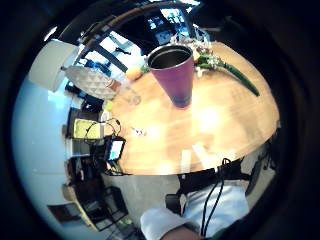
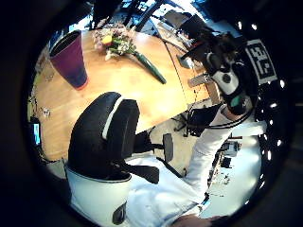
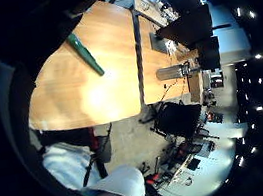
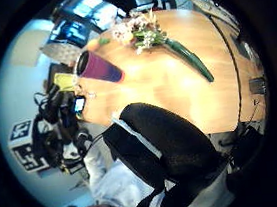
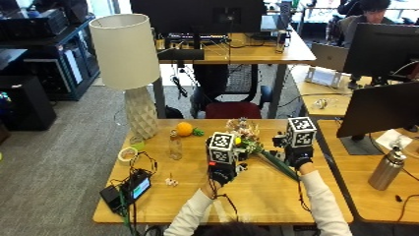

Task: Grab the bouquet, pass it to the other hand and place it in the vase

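The bouquet [image 5: 251, 141], pale flowers with a long green-wrapped stem [image 5: 280, 166], lies flat on the wooden table [image 5: 262, 196]. It also shows in the palm views as the bouquet [image 1: 210, 60] [image 2: 120, 43] [image 4: 145, 32], and as only the stem [image 3: 85, 54]. A tall tapered vase [image 1: 175, 75] [image 2: 70, 59] [image 4: 96, 67] stands upright beside the flower heads; in the outside view my left hand hides it. My left hand [image 5: 223, 172] hovers above the table just in front of the vase, holding nothing. My right hand [image 5: 300, 156] hovers over the stem end, also holding nothing. Neither hand touches the bouquet.
A white lamp [image 5: 128, 54] stands at the table's far left corner, with an orange [image 5: 184, 129] and a small glass bottle [image 5: 175, 146] beside it. A tape roll [image 5: 126, 154] and a black device with cables [image 5: 131, 189] lie at the left. A metal bottle [image 5: 386, 169] stands on the right-hand desk.
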A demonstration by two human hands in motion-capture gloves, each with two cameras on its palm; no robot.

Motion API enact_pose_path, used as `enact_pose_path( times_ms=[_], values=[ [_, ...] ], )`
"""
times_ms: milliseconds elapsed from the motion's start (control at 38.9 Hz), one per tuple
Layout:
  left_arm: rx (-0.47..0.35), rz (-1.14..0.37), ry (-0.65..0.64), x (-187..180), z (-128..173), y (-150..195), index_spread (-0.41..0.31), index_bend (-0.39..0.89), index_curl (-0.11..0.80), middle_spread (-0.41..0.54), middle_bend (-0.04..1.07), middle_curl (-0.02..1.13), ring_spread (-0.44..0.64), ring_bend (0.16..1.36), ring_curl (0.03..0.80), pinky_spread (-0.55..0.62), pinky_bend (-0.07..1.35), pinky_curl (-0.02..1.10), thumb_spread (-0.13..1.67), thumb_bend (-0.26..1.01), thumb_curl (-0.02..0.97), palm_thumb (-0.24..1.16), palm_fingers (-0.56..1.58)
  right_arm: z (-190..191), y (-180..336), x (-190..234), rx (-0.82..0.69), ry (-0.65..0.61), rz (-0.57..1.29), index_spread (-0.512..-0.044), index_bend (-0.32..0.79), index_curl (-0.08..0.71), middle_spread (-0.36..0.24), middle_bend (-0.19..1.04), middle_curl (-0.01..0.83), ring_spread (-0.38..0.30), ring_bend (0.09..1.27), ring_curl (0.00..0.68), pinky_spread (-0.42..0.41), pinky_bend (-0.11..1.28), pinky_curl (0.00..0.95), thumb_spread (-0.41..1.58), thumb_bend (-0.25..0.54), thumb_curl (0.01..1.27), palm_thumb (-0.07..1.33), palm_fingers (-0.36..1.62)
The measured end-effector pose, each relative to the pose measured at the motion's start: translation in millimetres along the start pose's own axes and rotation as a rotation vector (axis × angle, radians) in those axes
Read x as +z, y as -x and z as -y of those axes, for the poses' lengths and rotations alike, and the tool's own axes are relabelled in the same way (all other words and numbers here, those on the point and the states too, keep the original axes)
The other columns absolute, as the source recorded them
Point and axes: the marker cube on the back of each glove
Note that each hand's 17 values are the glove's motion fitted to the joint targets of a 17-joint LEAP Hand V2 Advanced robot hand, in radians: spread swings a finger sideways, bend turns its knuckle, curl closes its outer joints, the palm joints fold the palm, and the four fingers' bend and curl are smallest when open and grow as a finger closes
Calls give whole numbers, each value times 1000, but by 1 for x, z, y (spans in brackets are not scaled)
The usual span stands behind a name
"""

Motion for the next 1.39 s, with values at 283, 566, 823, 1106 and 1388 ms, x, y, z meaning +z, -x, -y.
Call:
enact_pose_path(
  times_ms=[283, 566, 823, 1106, 1388],
  values=[
    [-16, -31, -35, -2, -10, 9, -26, 232, 193, 149, 155, 127, 227, 465, 179, 336, 322, 169, 926, 108, 101, 236, 389, -8, 1, -8, -18, -36, 10, -327, 93, 74, -18, 256, 163, 153, 420, 164, 252, 619, 249, 867, 56, 92, 190, 358],
    [19, -52, 3, -8, -28, 16, -29, 220, 276, 164, 155, 169, 256, 474, 208, 373, 308, 216, 1102, 62, 149, 249, 376, 5, 1, -13, 60, 81, 106, -278, 20, 52, -13, 482, 301, 67, 607, 255, 240, 616, 275, 1052, 21, 143, 231, 670],
    [58, -76, 8, 3, -35, 15, -34, 208, 326, 162, 153, 195, 250, 481, 229, 359, 299, 249, 1155, 20, 183, 262, 384, 78, -44, 20, 231, 102, 165, -212, 25, 56, -5, 484, 350, 14, 652, 321, 217, 657, 324, 1048, -6, 196, 304, 627],
    [81, -75, 42, 10, -45, 13, -40, 193, 361, 160, 153, 213, 247, 478, 244, 356, 287, 276, 1175, -13, 209, 274, 380, 63, -44, 85, 375, 373, 260, -184, 32, 45, 2, 434, 366, 12, 679, 345, 199, 730, 353, 1041, 11, 257, 475, 575],
    [70, -105, 104, 31, -46, 20, -42, 189, 384, 157, 151, 227, 246, 475, 255, 355, 279, 294, 1182, -17, 225, 274, 381, 64, -50, 169, 482, 517, 277, -178, 48, 51, -22, 435, 389, -39, 697, 359, 142, 731, 356, 1024, -9, 293, 577, 607]
  ],
)
